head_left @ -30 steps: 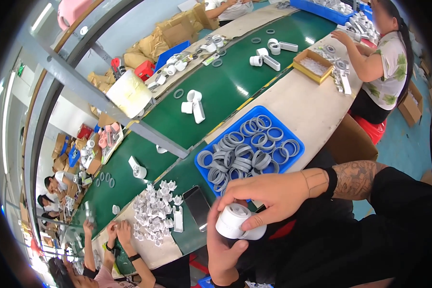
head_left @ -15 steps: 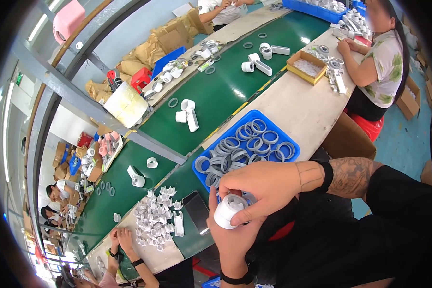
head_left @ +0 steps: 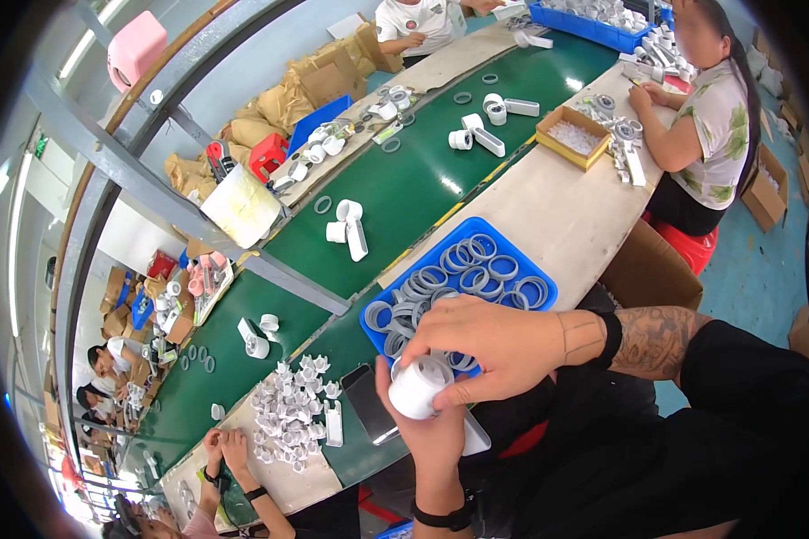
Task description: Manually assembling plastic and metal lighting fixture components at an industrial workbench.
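Observation:
A white plastic cylinder (head_left: 418, 388), short and cup-like with an open top, is held between my two hands. My left hand (head_left: 430, 440) wraps it from below and the left, its fingers partly hidden behind the part. From the right, my right hand (head_left: 490, 346) grips the rim, with the thumb on its near side and fingers over the far edge. A pale flat rounded end (head_left: 478, 436) shows beside my left wrist; whether it belongs to the cylinder I cannot tell. Just beyond my hands, a blue tray (head_left: 548, 292) holds many grey rings (head_left: 476, 247).
A phone (head_left: 364, 404) lies left of my hands, near piled small white parts (head_left: 292, 404). Beyond runs a green conveyor belt (head_left: 404, 198) carrying white parts and rings. A yellow box (head_left: 571, 135) stands on the far right table. A metal post (head_left: 297, 283) crosses at left; co-workers sit nearby.
The white cylinder has tilted, showing more of its outer side. My hands have shifted slightly left and up. The pale flat end has come into sight beside my left wrist.

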{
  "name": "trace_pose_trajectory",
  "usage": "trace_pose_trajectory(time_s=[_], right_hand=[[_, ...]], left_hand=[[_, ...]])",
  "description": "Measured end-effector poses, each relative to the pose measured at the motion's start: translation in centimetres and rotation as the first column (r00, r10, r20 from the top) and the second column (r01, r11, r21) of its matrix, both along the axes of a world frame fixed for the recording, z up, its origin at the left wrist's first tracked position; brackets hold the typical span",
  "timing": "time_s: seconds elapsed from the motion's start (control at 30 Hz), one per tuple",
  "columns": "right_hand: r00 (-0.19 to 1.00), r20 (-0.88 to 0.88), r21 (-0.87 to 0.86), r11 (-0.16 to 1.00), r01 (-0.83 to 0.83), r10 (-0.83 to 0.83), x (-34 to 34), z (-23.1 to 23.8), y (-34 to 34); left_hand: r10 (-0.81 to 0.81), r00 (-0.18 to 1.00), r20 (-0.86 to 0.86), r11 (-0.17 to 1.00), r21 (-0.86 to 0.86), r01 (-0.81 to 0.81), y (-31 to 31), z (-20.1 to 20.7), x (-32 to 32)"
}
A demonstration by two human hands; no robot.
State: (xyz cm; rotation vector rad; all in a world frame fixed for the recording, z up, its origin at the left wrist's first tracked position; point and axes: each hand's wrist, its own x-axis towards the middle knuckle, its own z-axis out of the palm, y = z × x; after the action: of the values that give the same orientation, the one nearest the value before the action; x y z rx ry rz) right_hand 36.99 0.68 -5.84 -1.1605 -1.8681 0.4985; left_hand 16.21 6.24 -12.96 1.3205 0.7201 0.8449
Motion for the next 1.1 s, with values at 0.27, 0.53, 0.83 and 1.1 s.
trace_pose_trajectory(time_s=[0.27,0.53,0.83,1.1], right_hand=[[0.976,-0.216,-0.235,0.968,-0.089,0.037,0.8,0.8,-0.5],[0.895,-0.408,-0.245,0.923,-0.295,0.178,1.5,0.9,0.4],[0.97,-0.241,-0.181,0.983,-0.03,-0.015,1.0,-0.1,0.2],[0.967,-0.253,-0.157,0.986,-0.047,0.005,0.7,-0.8,0.5]], left_hand=[[-0.087,0.991,-0.098,0.978,0.178,0.104,-0.3,0.4,-2.4],[-0.388,0.839,-0.382,0.853,0.195,0.484,4.9,4.5,-4.9],[-0.189,0.957,-0.219,0.974,0.083,0.211,2.5,4.5,-1.8],[-0.224,0.96,-0.168,0.969,0.07,0.238,1.7,3.5,-0.4]])
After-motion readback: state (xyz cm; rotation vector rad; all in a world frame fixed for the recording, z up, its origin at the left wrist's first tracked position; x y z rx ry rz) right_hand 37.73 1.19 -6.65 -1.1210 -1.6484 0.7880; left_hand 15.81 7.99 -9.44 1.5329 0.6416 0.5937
